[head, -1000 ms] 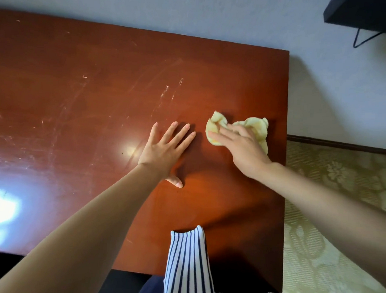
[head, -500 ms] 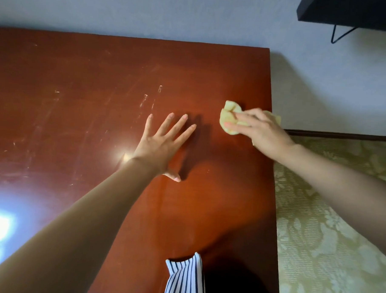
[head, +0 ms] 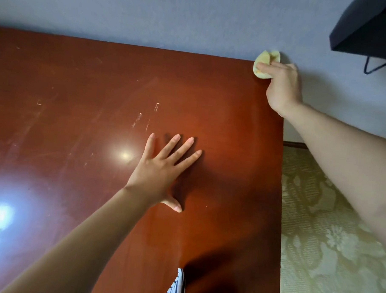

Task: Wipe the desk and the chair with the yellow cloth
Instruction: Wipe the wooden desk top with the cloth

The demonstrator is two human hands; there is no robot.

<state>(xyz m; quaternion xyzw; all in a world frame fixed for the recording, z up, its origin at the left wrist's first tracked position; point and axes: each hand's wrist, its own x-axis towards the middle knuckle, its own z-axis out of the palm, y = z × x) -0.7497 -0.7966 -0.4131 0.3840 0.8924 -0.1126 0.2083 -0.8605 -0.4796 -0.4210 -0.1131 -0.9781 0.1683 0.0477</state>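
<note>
My right hand grips the cloth at the desk's upper-right corner. My left hand lies flat, fingers spread. I should press evenly along the edge.

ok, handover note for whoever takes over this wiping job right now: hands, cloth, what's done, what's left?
Left hand: open, flat on the desk near its middle, fingers spread.
Right hand: grips the bunched yellow cloth at the desk's far right corner, by the wall.
Done: wiping has reached that corner; how much of the top is covered cannot be told.
Left: pale scuffs show mid-desk and probably need a pass. The chair is not in view and likely remains to be wiped.
</note>
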